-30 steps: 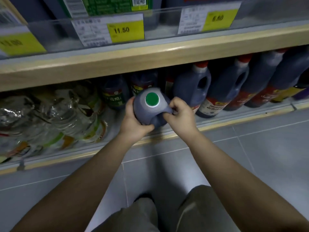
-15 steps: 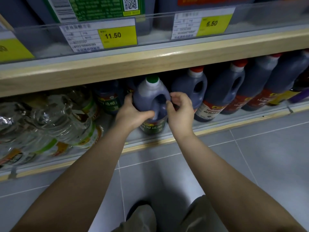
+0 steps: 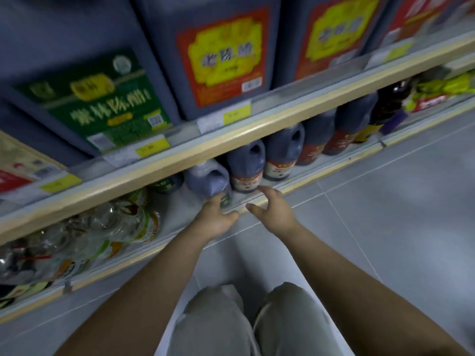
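Note:
A dark vinegar jug [image 3: 205,179] with a handle stands upright on the bottom shelf [image 3: 321,170], its top tucked under the wooden shelf edge [image 3: 231,142] above. My left hand [image 3: 214,218] is at the jug's base, with its fingers lying against the lower label and its thumb pointing away to the right. My right hand [image 3: 272,210] hovers just right of the jug over the shelf's front rail, fingers spread and holding nothing.
More dark jugs with red labels [image 3: 281,152] line the bottom shelf to the right. Clear wrapped bottles [image 3: 90,232] lie at the left. Large canisters [image 3: 223,55] stand on the upper shelf. Grey floor tiles [image 3: 385,214] and my knees [image 3: 257,319] are below.
The jug went from being held in both hands to standing on the bottom shelf. My right hand let go and opened; my left hand slid down to its base. My view tilted upward.

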`<state>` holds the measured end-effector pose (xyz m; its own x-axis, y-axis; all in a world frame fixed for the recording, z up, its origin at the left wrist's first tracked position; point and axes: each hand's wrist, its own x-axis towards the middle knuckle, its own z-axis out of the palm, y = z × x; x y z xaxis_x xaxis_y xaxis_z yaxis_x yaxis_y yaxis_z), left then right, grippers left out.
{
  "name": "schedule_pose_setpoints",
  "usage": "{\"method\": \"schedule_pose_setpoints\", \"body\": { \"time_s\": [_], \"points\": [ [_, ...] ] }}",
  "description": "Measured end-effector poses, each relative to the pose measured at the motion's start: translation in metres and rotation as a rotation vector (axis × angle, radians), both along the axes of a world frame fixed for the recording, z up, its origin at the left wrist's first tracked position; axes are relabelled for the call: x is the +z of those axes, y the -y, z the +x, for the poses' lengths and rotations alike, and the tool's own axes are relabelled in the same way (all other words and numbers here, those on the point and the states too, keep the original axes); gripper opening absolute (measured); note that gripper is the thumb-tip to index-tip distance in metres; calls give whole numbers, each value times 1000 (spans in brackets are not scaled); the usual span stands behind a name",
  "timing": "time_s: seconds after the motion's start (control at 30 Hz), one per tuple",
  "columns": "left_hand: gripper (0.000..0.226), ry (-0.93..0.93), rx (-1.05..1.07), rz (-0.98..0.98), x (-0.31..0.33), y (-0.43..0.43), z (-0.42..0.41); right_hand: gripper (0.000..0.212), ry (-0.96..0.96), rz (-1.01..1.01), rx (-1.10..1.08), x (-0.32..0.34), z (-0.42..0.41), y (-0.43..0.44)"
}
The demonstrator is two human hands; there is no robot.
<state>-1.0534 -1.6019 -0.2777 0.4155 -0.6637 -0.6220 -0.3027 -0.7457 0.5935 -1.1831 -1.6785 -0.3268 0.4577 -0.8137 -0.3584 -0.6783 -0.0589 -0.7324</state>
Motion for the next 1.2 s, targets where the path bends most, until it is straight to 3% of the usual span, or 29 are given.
{"method": "schedule_pose_setpoints", "body": {
  "time_s": [0.3,0.6,0.8,0.97,1.2],
  "points": [
    [60,85,-528,148,206,11,-78,85,-304,69,-236,196,-137,-46],
    [66,100,-925,-47,362,2,-166,91,-217,130,-757,348,-219,-124],
    [67,112,-1152,-120,403,-12,-203,93,-168,123,-1045,390,-244,-182],
    [66,76,-1301,-98,406,-33,-247,89,-355,98,-1088,404,-286,-224],
    [68,86,-1423,-89,401,-54,-349,83,-253,131,-1295,410,-380,-267]
  ]
}}
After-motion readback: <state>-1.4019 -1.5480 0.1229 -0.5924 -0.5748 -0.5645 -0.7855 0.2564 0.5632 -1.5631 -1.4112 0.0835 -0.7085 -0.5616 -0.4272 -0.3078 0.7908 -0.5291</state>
